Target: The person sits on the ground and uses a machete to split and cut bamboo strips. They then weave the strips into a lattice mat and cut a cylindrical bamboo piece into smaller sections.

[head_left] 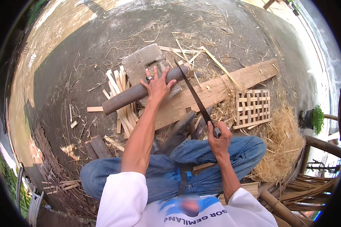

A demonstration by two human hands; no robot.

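Note:
My left hand (158, 86), with a ring on one finger, lies spread on top of a thick brown bamboo pole (127, 99) and presses on it. The pole rests slantwise across a rough stone block (142, 56). In my right hand (219, 138), closed round a dark handle, is a long tapering handsaw (196, 97); its teeth are too small to make out. The blade slants up and left, its narrow end beside or against the pole's right end. Which of these I cannot tell.
Pale split strips (122, 81) lie under and beside the pole. A long plank (216, 90) stretches to the right behind the saw. Close by are a woven slat panel (253, 108) and a heap of fine shavings (282, 140). Bamboo poles (324, 146) stand at the right edge.

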